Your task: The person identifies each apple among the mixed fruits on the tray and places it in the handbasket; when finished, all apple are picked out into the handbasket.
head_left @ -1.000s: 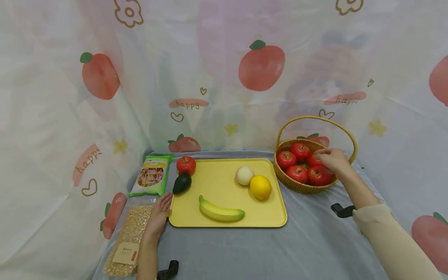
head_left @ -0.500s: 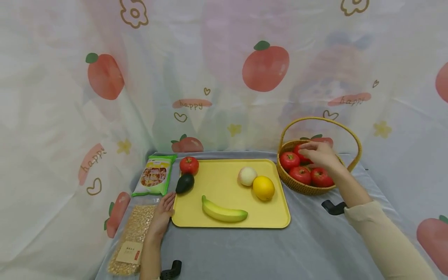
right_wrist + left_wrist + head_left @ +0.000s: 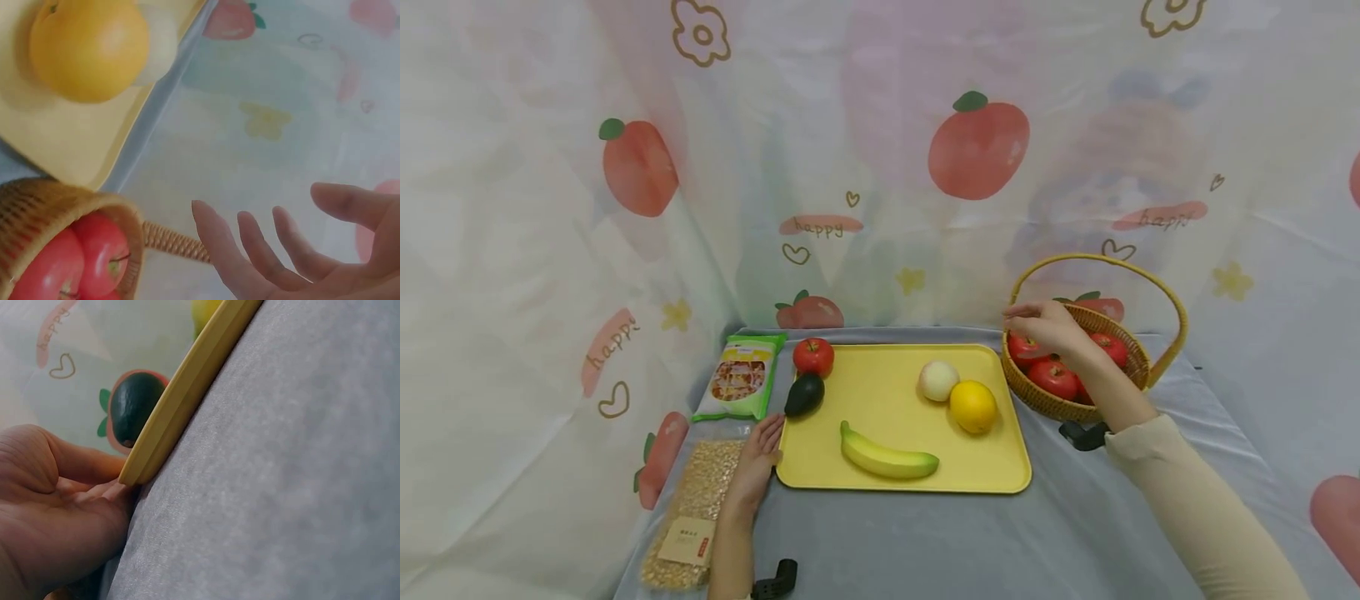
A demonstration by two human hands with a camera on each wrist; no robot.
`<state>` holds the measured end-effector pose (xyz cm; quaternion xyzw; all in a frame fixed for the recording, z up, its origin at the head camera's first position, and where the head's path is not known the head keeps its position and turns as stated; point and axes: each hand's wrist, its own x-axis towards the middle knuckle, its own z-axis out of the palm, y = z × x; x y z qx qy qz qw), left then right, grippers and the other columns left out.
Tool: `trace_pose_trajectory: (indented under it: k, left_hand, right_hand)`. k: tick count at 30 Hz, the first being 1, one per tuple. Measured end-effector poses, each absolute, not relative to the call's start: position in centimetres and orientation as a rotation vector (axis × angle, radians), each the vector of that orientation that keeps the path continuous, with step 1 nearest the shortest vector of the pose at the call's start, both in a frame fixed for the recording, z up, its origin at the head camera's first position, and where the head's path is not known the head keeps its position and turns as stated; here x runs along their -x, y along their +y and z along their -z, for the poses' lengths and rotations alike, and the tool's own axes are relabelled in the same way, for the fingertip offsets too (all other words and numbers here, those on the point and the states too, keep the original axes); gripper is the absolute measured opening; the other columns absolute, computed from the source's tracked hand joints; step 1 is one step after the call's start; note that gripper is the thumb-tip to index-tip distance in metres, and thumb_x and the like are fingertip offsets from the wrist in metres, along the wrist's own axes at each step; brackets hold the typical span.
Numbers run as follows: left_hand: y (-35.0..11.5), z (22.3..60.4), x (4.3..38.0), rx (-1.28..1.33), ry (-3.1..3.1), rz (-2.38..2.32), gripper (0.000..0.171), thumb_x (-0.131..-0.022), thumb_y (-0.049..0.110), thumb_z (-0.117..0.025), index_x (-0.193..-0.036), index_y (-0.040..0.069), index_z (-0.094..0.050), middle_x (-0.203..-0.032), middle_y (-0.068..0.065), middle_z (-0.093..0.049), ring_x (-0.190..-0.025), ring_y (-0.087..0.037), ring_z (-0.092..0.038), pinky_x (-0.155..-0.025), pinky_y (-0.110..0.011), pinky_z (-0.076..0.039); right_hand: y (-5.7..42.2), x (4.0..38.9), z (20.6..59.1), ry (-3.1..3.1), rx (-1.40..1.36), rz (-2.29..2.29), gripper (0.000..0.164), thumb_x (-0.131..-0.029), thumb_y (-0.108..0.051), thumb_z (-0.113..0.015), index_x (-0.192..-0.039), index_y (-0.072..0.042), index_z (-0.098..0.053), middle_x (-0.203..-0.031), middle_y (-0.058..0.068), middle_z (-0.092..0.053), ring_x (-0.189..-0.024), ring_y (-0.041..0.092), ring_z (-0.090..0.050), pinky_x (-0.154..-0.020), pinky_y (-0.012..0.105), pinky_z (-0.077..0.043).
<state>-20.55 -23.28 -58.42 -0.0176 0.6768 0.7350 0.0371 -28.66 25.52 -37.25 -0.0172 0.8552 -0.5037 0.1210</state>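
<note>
My left hand [image 3: 755,467] is at the left edge of a yellow tray [image 3: 880,375], its thumb and fingers holding the rim [image 3: 156,444] near the corner. Just beyond its fingertips, a dark green avocado [image 3: 805,394] lies at that edge. My right hand [image 3: 1047,329] is held over the left part of a wicker basket [image 3: 1138,354] of red apples [image 3: 1052,379]. Its fingers [image 3: 219,244] are spread with nothing between them, as the right wrist view shows. The hand and forearm hide some of the apples.
On the tray are a red apple [image 3: 813,357], a banana [image 3: 887,454], a pale round fruit [image 3: 938,380] and an orange [image 3: 973,407]. Left of it lie a green-edged food packet [image 3: 741,377] and a bag of grains [image 3: 688,517]. The basket handle [image 3: 1172,304] arches up; a printed curtain [image 3: 880,167] hangs behind.
My right hand has moved left across the basket, from its right side to its left, uncovering apples on the right. The left hand stays at the tray's edge, and the head view shifts slightly.
</note>
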Motion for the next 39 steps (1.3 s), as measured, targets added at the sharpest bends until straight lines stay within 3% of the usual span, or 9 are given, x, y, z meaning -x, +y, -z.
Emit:
trace_pose_trajectory:
  k: [7,32,39]
  left_hand:
    - [-23.0,58.5,20.4,0.042,2.072,-2.254,0.072,-0.09,-0.024,-0.033,-0.16,-0.009,-0.019,-0.166,-0.031,-0.023,-0.156,-0.044,-0.019,-0.126,-0.056,-0.019]
    - [-23.0,58.4,20.6,0.034,2.07,-2.285,0.071,-0.091,-0.024,-0.032,-0.16,-0.01,-0.02,-0.165,-0.033,-0.024,-0.156,-0.046,-0.02,-0.126,-0.057,-0.018]
    - [-23.1,58.2,20.5,0.039,2.087,-2.277,0.07,-0.092,-0.024,-0.033,-0.159,-0.01,-0.02,-0.165,-0.033,-0.024,-0.155,-0.047,-0.02,-0.125,-0.058,-0.019]
  right_hand:
    - [23.4,29.4,37.3,2.413,0.091,1.506,0.053,-0.109,-0.024,-0.053,-0.154,0.003,-0.043,-0.157,0.031,-0.039,-0.139,0.048,-0.046,-0.095,0.049,-0.06]
    - [15.3,32.6,38.9,2.218,0.172,1.619,0.05,-0.106,-0.022,-0.059,-0.149,0.002,-0.05,-0.159,0.025,-0.041,-0.14,0.048,-0.047,-0.1,0.061,-0.053]
    - [13.6,33.4,39.2,2.182,0.174,1.621,0.048,-0.107,-0.02,-0.056,-0.148,0.003,-0.05,-0.158,0.025,-0.041,-0.14,0.048,-0.047,-0.099,0.06,-0.055]
